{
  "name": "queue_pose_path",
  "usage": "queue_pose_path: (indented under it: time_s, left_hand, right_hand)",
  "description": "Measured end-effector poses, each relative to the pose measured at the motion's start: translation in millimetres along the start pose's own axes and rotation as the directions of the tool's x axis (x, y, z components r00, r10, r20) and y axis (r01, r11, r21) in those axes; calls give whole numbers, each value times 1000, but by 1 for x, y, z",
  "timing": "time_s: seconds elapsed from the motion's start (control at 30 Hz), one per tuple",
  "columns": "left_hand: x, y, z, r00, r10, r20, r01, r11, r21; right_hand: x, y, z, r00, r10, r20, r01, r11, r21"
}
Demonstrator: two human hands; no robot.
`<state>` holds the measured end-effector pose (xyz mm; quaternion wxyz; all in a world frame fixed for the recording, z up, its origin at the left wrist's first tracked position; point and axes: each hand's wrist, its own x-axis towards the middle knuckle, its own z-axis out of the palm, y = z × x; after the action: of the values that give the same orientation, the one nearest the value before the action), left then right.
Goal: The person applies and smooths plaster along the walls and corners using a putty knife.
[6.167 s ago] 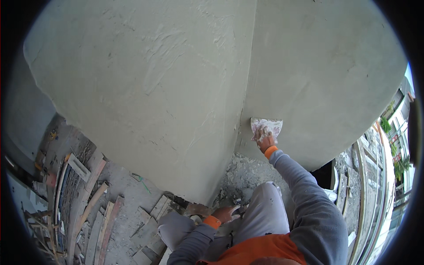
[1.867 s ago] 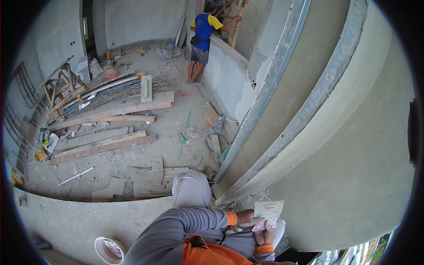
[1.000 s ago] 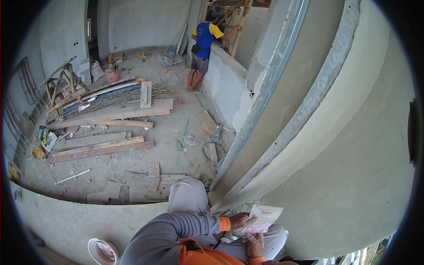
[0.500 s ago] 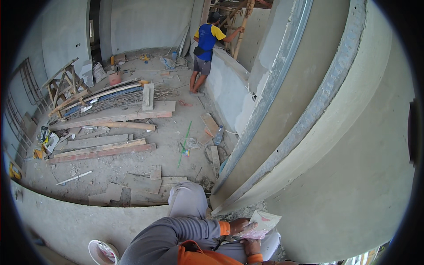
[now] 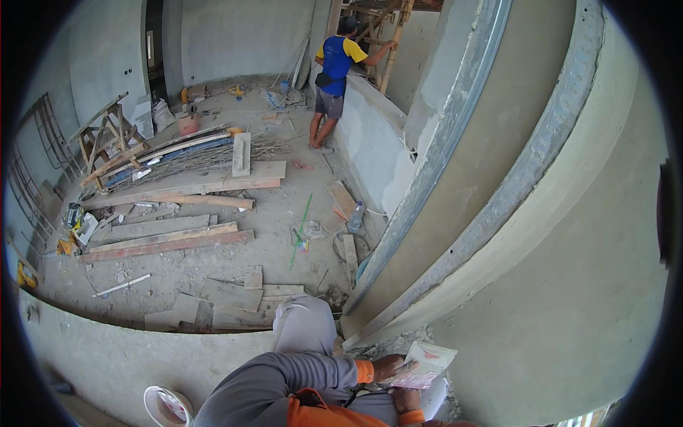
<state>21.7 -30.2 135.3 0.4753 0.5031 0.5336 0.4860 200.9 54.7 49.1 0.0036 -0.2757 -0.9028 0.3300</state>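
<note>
A crumpled pale sheet of paper with pink marks (image 5: 425, 363) lies across both my hands at the bottom of the view, next to a grey plastered wall (image 5: 569, 285). My left hand (image 5: 393, 368) grips its left side, with an orange cuff at the wrist. My right hand (image 5: 407, 398) holds it from underneath and is mostly hidden by the sheet. My grey-trousered knee (image 5: 307, 325) is just left of the hands.
A white bucket (image 5: 168, 407) sits at my lower left. Planks and boards (image 5: 167, 238) and a bundle of steel rods (image 5: 185, 153) litter the concrete floor. Another person in a blue and yellow shirt (image 5: 334, 71) stands by a low wall at the top.
Since 6.2 s ago my right hand has left the wall, where it pressed the sheet, and my view swung to the floor. In the last second both hands and the sheet sank lower in view.
</note>
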Motion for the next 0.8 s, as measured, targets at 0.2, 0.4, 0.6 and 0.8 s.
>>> queue_pose_path:
  time_s: [0.2,0.4,0.6,0.8]
  left_hand:
    - [11,-6,9,997,71,-15,-71,997,21]
    - [11,-4,7,999,31,13,-31,999,29]
    - [8,-9,8,1000,-3,-19,4,999,53]
    - [13,-13,15,993,-30,-111,36,998,53]
  right_hand:
    - [-7,34,7,989,-127,-79,120,989,-88]
    - [-3,39,17,981,183,68,-80,58,995]
    - [-17,47,10,955,295,4,16,-65,998]
    - [-46,-26,-49,622,150,-768,-72,988,134]
